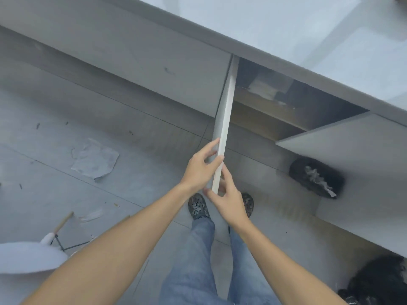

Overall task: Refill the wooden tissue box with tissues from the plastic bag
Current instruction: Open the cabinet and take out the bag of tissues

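I look down at a grey counter with its cabinet open. My left hand [201, 167] and my right hand [229, 197] both grip the free edge of the left cabinet door [224, 119], which stands swung out toward me. Inside the cabinet, on a wooden shelf [259, 119], lies a pale plastic bag of tissues [263, 88], dim and partly in shadow. No wooden tissue box is in view.
A second cabinet door [352, 146] stands open on the right. Black bags [316, 176] sit on the floor by it. A crumpled paper [94, 158] lies on the tiled floor to the left, near a white chair [28, 256]. The countertop [286, 25] runs along the top.
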